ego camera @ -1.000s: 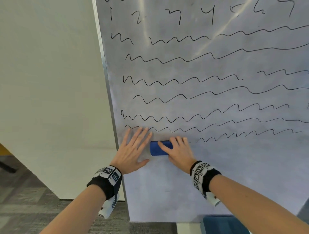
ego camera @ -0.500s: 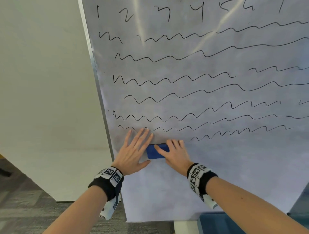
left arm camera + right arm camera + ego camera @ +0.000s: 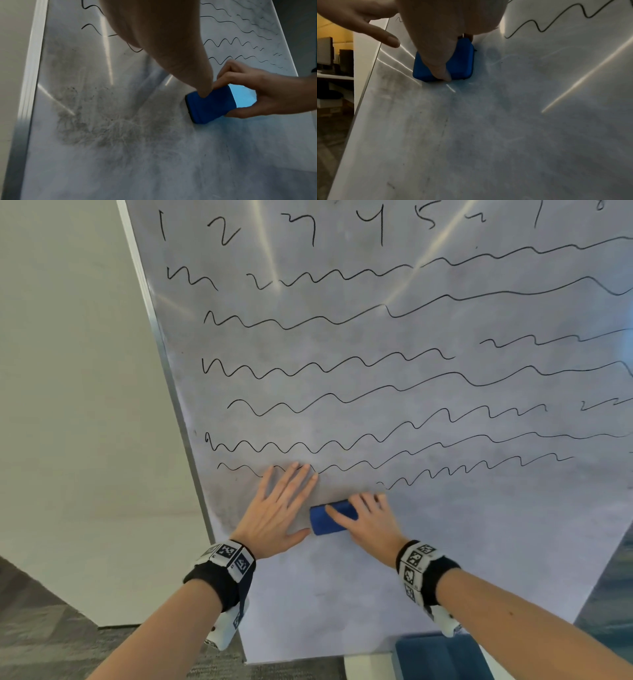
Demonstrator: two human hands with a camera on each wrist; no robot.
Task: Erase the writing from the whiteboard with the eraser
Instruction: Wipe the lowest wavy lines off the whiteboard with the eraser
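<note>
Our right hand (image 3: 368, 518) grips the blue eraser (image 3: 330, 517) low on the whiteboard (image 3: 479, 525), left hand (image 3: 279, 508) flat and released; next, we judge, upward strokes through the wavy lines (image 3: 342, 445).

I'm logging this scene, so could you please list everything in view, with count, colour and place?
whiteboard: one, white with a silver frame, fills the view
wavy lines: several rows, black, upper board
numbers: one row, black, top edge
smudges: grey patch, lower left board
eraser: one, blue, on the board below the lines
wall: off-white, left
carpet: grey, bottom left
left hand: flat on the board, left of the eraser
right hand: grips the eraser
wristbands: two, black with white markers
</note>
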